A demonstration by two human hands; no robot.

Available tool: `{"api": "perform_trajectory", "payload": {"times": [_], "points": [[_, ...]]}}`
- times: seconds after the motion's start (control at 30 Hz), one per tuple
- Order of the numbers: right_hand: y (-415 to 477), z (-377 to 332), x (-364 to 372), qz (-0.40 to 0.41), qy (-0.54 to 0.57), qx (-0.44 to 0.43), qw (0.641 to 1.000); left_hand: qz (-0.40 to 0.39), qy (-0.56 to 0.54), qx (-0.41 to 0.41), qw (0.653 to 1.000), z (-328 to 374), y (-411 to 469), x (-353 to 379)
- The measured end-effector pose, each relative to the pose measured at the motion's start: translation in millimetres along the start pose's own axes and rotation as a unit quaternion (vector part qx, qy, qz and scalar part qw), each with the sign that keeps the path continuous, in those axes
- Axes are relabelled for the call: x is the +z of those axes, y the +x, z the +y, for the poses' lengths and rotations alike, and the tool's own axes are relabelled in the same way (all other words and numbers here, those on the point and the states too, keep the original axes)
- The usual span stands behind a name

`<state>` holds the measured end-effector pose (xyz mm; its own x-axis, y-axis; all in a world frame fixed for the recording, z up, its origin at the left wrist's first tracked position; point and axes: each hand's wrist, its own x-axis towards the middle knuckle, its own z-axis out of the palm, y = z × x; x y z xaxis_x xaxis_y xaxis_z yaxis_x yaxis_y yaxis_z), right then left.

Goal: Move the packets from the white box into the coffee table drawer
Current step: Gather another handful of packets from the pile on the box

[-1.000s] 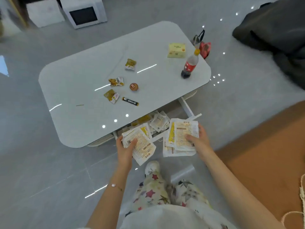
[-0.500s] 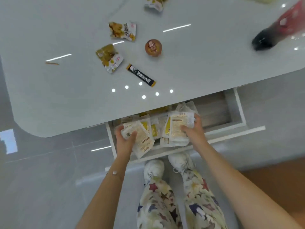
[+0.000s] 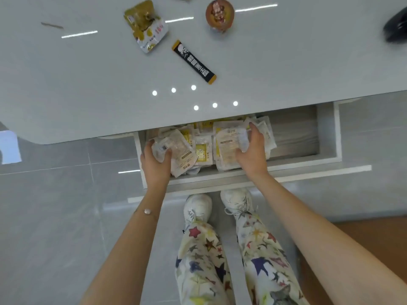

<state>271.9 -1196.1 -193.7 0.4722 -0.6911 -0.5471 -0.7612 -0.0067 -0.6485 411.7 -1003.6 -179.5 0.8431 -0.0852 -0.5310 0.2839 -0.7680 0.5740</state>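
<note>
The coffee table drawer [image 3: 328,133] is pulled out under the tabletop and holds several white and yellow packets [image 3: 201,150]. My left hand [image 3: 155,164] grips a stack of white packets [image 3: 176,148] at the drawer's left end, low inside it. My right hand [image 3: 252,150] grips a second stack of packets [image 3: 229,144] in the drawer's middle. The white box is out of view.
On the grey tabletop [image 3: 88,84] lie a yellow snack bag [image 3: 146,25], a black stick sachet [image 3: 193,61], a round brown snack [image 3: 219,14] and a dark bottle base [image 3: 395,29]. My feet in white shoes [image 3: 198,208] stand under the drawer front. The drawer's right part [image 3: 295,137] is bare.
Both hands have carried their packet stacks from in front of the drawer down into it. The camera has leaned in closer over the table.
</note>
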Motion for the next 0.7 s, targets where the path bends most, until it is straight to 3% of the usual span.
{"api": "perform_trajectory", "payload": {"times": [0.17, 0.33, 0.53, 0.7], "points": [[-40.1, -63.4, -60.8, -0.017, -0.130, -0.087, 0.988, -0.043, 0.079, 0.094, 0.991, 49.1, -53.7, -59.8], [-96.9, -159.2, -135.4, -0.066, -0.337, -0.132, 0.930, -0.041, 0.297, 0.135, 0.944, 115.8, -119.2, -142.6], [-179.0, -279.7, -191.1, -0.099, -0.433, -0.228, 0.867, 0.007, 0.268, 0.166, 0.949, 179.3, -197.1, -246.1], [-249.7, -358.8, -197.5, -0.093, -0.463, -0.354, 0.807, 0.078, 0.268, 0.162, 0.947, 182.2, -260.7, -321.4]]}}
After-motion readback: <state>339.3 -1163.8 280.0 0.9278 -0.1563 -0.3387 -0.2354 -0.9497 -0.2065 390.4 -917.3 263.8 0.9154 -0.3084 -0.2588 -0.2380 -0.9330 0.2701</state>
